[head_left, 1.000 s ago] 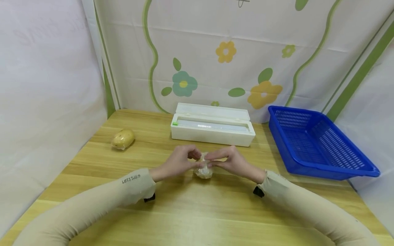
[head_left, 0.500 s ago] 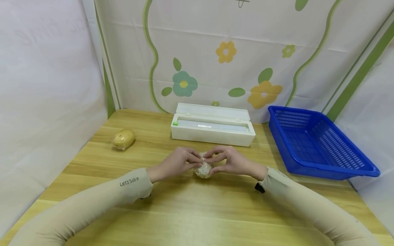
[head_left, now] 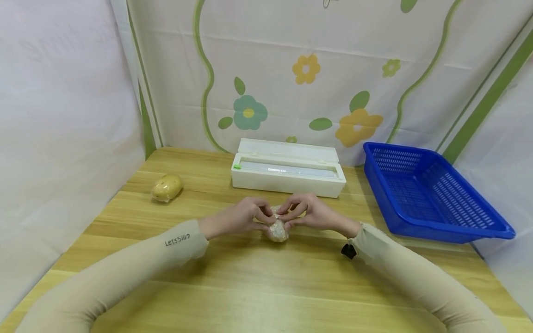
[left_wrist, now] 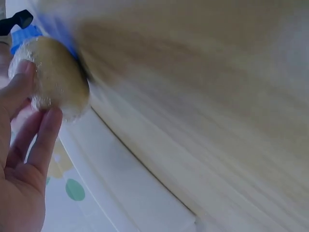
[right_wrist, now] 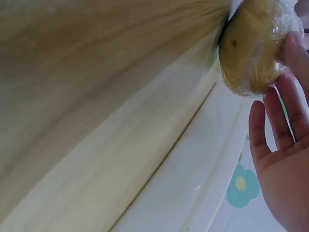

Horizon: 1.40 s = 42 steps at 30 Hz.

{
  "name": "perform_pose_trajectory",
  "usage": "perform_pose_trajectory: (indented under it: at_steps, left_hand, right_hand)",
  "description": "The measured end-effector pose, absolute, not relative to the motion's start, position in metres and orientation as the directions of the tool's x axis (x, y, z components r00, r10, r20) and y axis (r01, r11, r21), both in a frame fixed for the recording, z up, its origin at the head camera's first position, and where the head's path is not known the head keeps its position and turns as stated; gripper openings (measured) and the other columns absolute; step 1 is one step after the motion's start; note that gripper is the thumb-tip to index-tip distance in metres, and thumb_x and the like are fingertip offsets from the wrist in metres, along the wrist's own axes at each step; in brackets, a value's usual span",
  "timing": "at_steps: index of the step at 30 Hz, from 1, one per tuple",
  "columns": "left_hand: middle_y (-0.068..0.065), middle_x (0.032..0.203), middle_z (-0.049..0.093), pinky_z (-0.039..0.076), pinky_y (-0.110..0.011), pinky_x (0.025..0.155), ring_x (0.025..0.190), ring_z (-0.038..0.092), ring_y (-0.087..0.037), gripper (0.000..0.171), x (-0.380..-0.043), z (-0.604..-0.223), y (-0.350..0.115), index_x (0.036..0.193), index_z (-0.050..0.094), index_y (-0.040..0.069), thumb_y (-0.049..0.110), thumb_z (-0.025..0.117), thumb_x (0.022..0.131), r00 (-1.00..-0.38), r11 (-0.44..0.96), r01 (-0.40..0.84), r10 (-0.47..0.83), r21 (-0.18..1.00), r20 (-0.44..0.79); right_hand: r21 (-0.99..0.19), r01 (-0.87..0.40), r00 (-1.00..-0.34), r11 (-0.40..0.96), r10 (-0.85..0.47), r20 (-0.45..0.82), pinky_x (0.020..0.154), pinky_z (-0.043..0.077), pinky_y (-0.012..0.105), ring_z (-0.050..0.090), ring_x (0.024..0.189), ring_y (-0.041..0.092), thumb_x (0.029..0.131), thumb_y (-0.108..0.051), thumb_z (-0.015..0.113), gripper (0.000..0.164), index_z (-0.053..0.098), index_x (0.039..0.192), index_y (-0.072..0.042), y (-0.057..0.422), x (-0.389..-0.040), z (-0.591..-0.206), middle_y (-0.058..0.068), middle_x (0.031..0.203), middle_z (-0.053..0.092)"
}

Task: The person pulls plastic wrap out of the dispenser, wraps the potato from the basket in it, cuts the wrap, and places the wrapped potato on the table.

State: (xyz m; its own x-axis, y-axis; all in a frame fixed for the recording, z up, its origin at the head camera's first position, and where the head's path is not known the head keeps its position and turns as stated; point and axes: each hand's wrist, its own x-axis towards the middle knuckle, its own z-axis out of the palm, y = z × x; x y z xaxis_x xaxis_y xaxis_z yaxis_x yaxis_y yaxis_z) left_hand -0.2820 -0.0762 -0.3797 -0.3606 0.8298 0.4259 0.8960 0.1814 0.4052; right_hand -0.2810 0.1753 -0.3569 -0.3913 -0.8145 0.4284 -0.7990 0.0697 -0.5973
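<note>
A potato (head_left: 278, 232) wrapped in crinkled cling film sits on the wooden table between both hands. My left hand (head_left: 240, 217) holds its left side, thumb and fingertips gathered at the film on top. From the other side, my right hand (head_left: 314, 213) pinches the film with its thumb and index finger. In the left wrist view the potato (left_wrist: 65, 75) has film bunched near the thumb. Glossy film also covers the potato (right_wrist: 251, 50) in the right wrist view, where the right hand's other fingers extend below it. The fingertips partly hide the bunched film.
Another film-wrapped potato (head_left: 167, 188) lies at the table's left. Behind the hands, a white cling film box (head_left: 287, 187) stands with its lid up and a roll inside. A blue plastic basket (head_left: 399, 217) occupies the right side. A printed curtain (head_left: 275, 74) hangs behind the table.
Fingers of both hands have shifted over the film on top of the potato. The right hand's fingers are more bent than one second ago. The potato stays in about the same place.
</note>
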Motion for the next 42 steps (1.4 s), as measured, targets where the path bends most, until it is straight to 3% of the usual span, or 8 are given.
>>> perform_pose_trajectory:
  at_steps: [8,15,19,27,31,35,38,42]
  left_hand:
    - [0.001,0.09,0.066,0.052,-0.019,0.072,0.083,0.061,-0.004,0.01,-0.287,-0.374,-0.073,0.092,0.08,0.007,0.012,0.08,0.083,-0.406,0.167,0.846,0.817,0.506,0.409]
    - [0.006,0.086,0.068,0.054,-0.021,0.068,0.078,0.063,-0.003,0.012,-0.288,-0.378,-0.069,0.09,0.081,0.01,0.015,0.083,0.08,-0.506,0.215,0.778,0.772,0.59,0.386]
    - [-0.001,0.088,0.069,0.056,-0.024,0.07,0.08,0.066,-0.007,0.015,-0.288,-0.377,-0.067,0.094,0.08,0.007,0.013,0.083,0.08,-0.545,0.208,0.719,0.76,0.663,0.353]
    - [-0.001,0.095,0.072,0.056,-0.024,0.07,0.081,0.067,-0.009,0.028,-0.288,-0.375,-0.065,0.104,0.077,0.008,0.014,0.085,0.078,-0.58,0.234,0.689,0.745,0.686,0.329]
    - [-0.001,0.096,0.072,0.056,-0.024,0.07,0.081,0.067,-0.011,0.027,-0.288,-0.374,-0.065,0.102,0.077,0.007,0.014,0.085,0.077,-0.579,0.237,0.693,0.747,0.681,0.328]
    - [-0.003,0.095,0.072,0.056,-0.024,0.071,0.082,0.068,-0.014,0.026,-0.29,-0.376,-0.069,0.101,0.077,0.006,0.013,0.085,0.077,-0.597,0.245,0.663,0.743,0.708,0.302]
    - [-0.002,0.095,0.071,0.056,-0.024,0.071,0.083,0.068,-0.014,0.025,-0.291,-0.378,-0.071,0.099,0.078,0.006,0.013,0.085,0.076,-0.611,0.255,0.645,0.738,0.72,0.286]
    - [-0.001,0.094,0.07,0.056,-0.024,0.071,0.084,0.067,-0.012,0.022,-0.292,-0.376,-0.07,0.097,0.079,0.006,0.014,0.085,0.077,-0.591,0.241,0.657,0.753,0.714,0.29]
  right_hand:
    - [-0.583,-0.804,-0.443,0.119,-0.773,0.453,0.075,0.055,0.037,0.065,0.083,0.033,0.072,0.005,0.084,0.011,0.078,0.081,0.001,0.167,-0.276,-0.355,0.017,0.089,0.07]
    - [-0.803,-0.522,-0.732,0.286,-0.634,0.25,0.084,0.052,0.04,0.066,0.089,0.023,0.078,-0.001,0.082,0.004,0.078,0.079,-0.001,0.166,-0.27,-0.356,0.013,0.091,0.072]
    - [-0.846,-0.426,-0.797,0.322,-0.576,0.183,0.081,0.053,0.043,0.066,0.087,0.021,0.082,-0.003,0.08,0.004,0.078,0.081,0.0,0.166,-0.267,-0.354,0.011,0.091,0.072]
    - [-0.84,-0.451,-0.789,0.3,-0.575,0.218,0.068,0.055,0.042,0.067,0.081,0.023,0.083,-0.003,0.079,0.007,0.077,0.082,0.003,0.164,-0.266,-0.354,0.012,0.087,0.072]
    - [-0.809,-0.534,-0.731,0.246,-0.615,0.295,0.075,0.055,0.046,0.068,0.087,0.025,0.084,0.001,0.077,0.003,0.077,0.086,0.003,0.169,-0.267,-0.36,0.015,0.093,0.072]
    - [-0.784,-0.574,-0.68,0.238,-0.672,0.294,0.09,0.051,0.041,0.065,0.103,0.025,0.082,0.003,0.078,0.017,0.076,0.099,0.002,0.179,-0.27,-0.366,0.013,0.107,0.071]
    - [-0.794,-0.558,-0.674,0.242,-0.69,0.263,0.094,0.048,0.038,0.063,0.107,0.023,0.082,0.001,0.078,0.021,0.076,0.103,0.001,0.183,-0.273,-0.366,0.012,0.11,0.071]
    - [-0.82,-0.511,-0.707,0.258,-0.669,0.231,0.092,0.05,0.04,0.065,0.101,0.021,0.082,0.001,0.078,0.015,0.077,0.097,0.001,0.182,-0.277,-0.364,0.011,0.102,0.073]
